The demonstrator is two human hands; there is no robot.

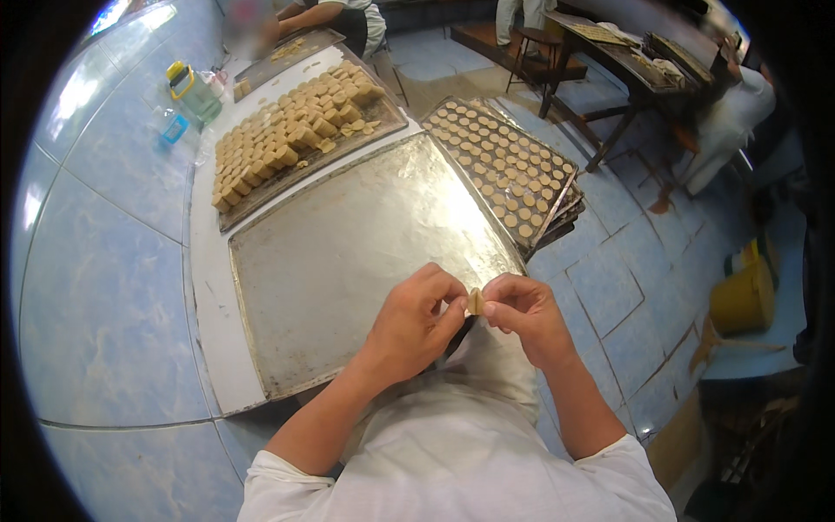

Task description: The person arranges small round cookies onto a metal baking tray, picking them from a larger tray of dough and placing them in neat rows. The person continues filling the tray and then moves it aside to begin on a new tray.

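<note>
Between the fingertips of both hands is a small piece of tan dough (475, 302), held on edge with a line down its middle. My left hand (417, 315) pinches it from the left, thumb and forefinger together. From the right, my right hand (524, 315) pinches the same piece. Both hands are over the near right edge of a bare metal baking tray (322, 278). Beyond that tray, a second tray carries rows of thick cut dough pieces (296, 122), with several thin rounds (357, 128) lying at its right end.
To the right, a stack of trays (565, 209) carries flat dough rounds. Bottles (198, 96) stand by the tiled wall at left. A co-worker (348, 17) sits at the far end of the table. A yellow bucket (742, 300) is at right, near another person (735, 113).
</note>
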